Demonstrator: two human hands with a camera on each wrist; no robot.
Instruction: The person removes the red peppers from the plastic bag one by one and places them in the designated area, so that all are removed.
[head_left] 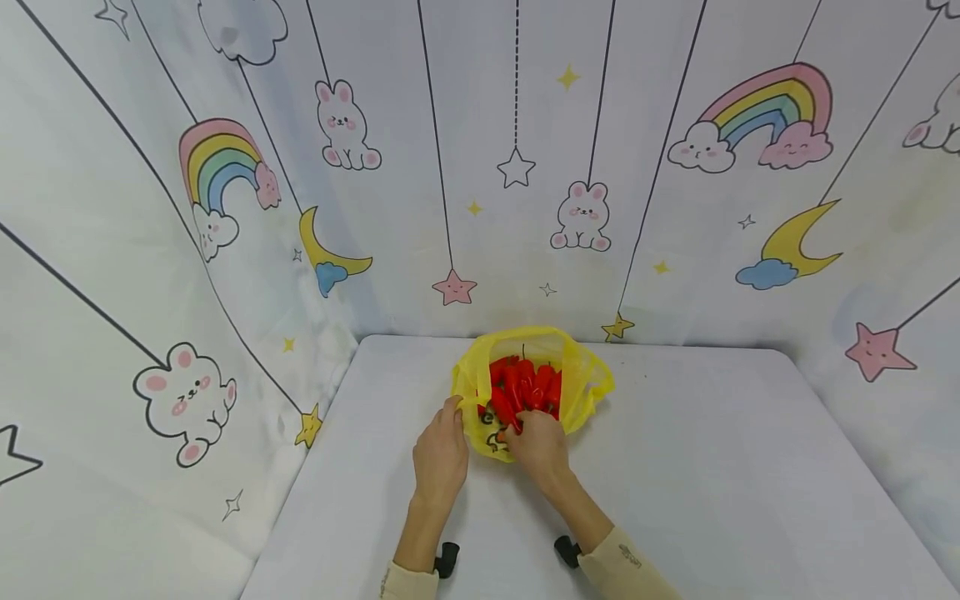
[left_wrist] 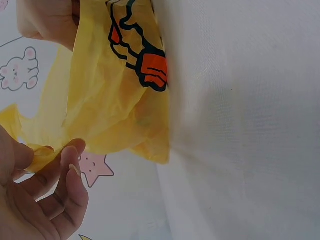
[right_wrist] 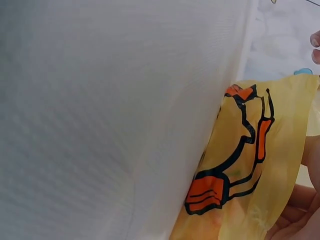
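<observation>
Head view: glossy red elongated peppers [head_left: 525, 383] lie inside a thin yellow plastic bag [head_left: 581, 392] on a white tabletop [head_left: 690, 458]; the left hand [head_left: 441, 450] pinches its edge, the right hand [head_left: 542, 444] reaches in, its grip impossible to tell.

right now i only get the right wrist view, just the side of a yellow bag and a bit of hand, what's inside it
Observer: Red peppers, heaped in the yellow bag, as the head view shows.
Operator: ok, is anything holding its edge
Observer: Yes, the left wrist view shows the left hand pinching it.
Operator: and the other hand, where is it over the bag
Observer: In the head view the right hand is over the near rim, fingers at the peppers; I can't tell whether it grips one.
</observation>
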